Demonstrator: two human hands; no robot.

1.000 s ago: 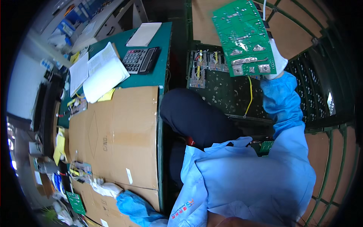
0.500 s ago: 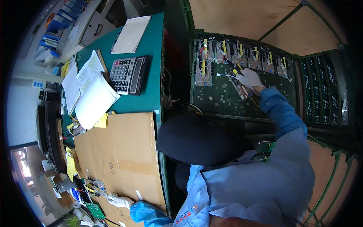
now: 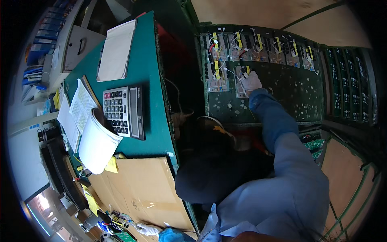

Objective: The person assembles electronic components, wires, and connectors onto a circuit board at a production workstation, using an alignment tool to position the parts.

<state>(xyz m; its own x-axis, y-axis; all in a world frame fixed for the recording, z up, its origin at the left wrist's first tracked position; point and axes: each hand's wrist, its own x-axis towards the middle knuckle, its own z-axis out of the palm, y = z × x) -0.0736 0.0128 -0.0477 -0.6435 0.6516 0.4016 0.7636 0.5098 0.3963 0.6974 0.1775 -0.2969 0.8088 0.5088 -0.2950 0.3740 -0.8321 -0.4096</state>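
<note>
And here, on the dark green shelf (image 3: pixel 290 97), the covered board (image 3: pixel 240 89) is laid flat, just beside the left board (image 3: pixel 218 78) and below the top row (image 3: pixel 259 50). Narrow gaps are left between the boards, presumably so that edges are not knocked together; the yellow parts (image 3: pixel 217 69) are faced upward, perhaps to be spared any pressure. A white lead (image 3: pixel 234 72) is strung from the covered board toward the left board.

Over to the right hand (image 3: pixel 251 82): gloved, with its fingers bent over the covered board's right side, close by a yellow part left in sight. Whether the board is gripped or merely touched cannot be told; the fingertips are hidden.

Down at the lower edge, the left hand (image 3: pixel 148 230), gloved too, is stretched toward another board (image 3: pixel 120 219). How far it is opened cannot be made out, nor whether that board is touched. Beneath, cardboard (image 3: pixel 149 189) is spread over the table (image 3: pixel 145 60), likely as a softer bed.
</note>
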